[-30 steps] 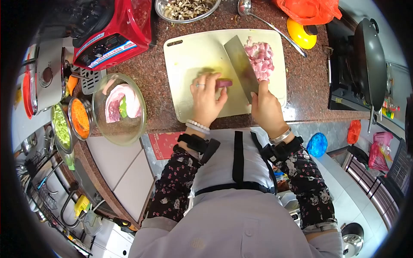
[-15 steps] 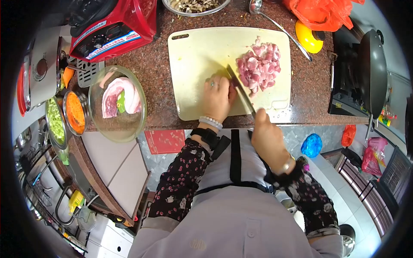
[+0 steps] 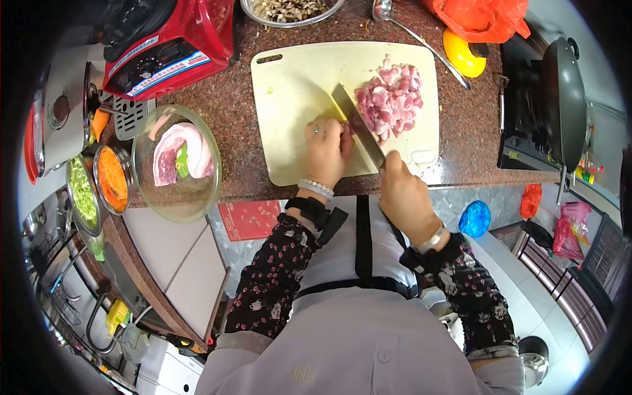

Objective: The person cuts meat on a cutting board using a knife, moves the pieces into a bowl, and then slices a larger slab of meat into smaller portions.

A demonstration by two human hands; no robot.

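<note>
A pale cutting board (image 3: pixel 289 79) lies on the speckled counter. My right hand (image 3: pixel 407 197) is wrapped round the handle of a knife (image 3: pixel 359 124), whose blade slants up and left across the board. Left of the blade, my left hand (image 3: pixel 327 148) has its fingers curled down on the board, close to the blade. A small piece of meat shows at its fingertips, mostly hidden by the fingers. A pile of cut pink meat (image 3: pixel 390 102) sits just right of the blade.
Left of the board, a glass bowl (image 3: pixel 140 187) holds a strip of meat. Shredded carrot (image 3: pixel 113 178) and chopped greens (image 3: pixel 83 191) fill two bowls beyond it. A red appliance (image 3: pixel 210 39), a mushroom bowl (image 3: pixel 293 24) and a ladle (image 3: pixel 428 47) lie behind. A wok (image 3: pixel 565 105) stands right.
The knife blade shows broader and has shifted slightly left and up. My right hand has moved a little up with it. The whole view has shifted slightly.
</note>
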